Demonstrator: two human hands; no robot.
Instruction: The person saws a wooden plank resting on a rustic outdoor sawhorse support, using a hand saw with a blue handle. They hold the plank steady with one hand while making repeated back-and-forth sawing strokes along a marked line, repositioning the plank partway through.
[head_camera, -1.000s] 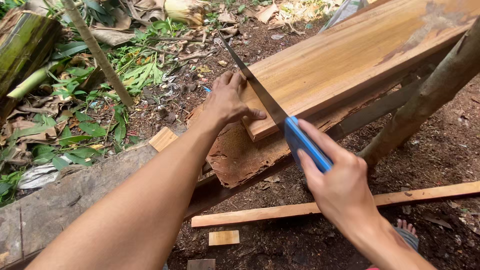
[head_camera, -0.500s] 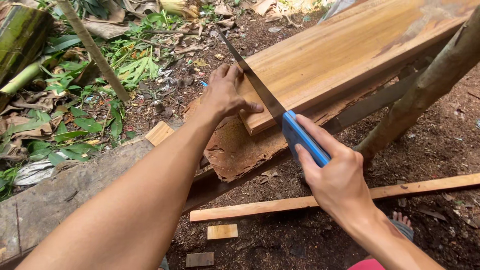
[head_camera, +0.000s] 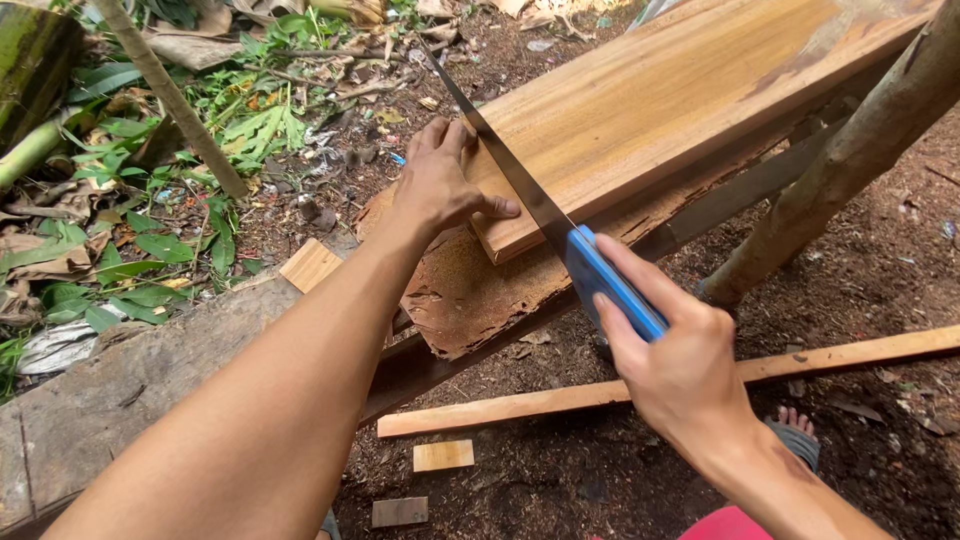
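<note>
Nearest to the camera, low on the right, the right hand (head_camera: 680, 365) is closed in a firm grip around the blue handle (head_camera: 612, 280) of a hand saw (head_camera: 520, 190). From this handle the thin blade runs up and to the left, away from the person, and its tip points to the far left, toward the leaves on the ground. So the long axis of the saw goes from near right to far left, and the right hand is at its near end.

A little farther, the left hand (head_camera: 440, 185) lies spread and pressed flat on the near end of the thick wooden plank (head_camera: 650, 110), just on the left side of the blade, with the thumb close to it. The plank's long axis runs the other way, from near left to far right, so the blade crosses it near its end. Under this end there is a rough slab of bark-covered wood (head_camera: 470, 295).

On the ground below lie a thin wooden strip (head_camera: 560, 400) and some small offcuts (head_camera: 443, 455).
</note>
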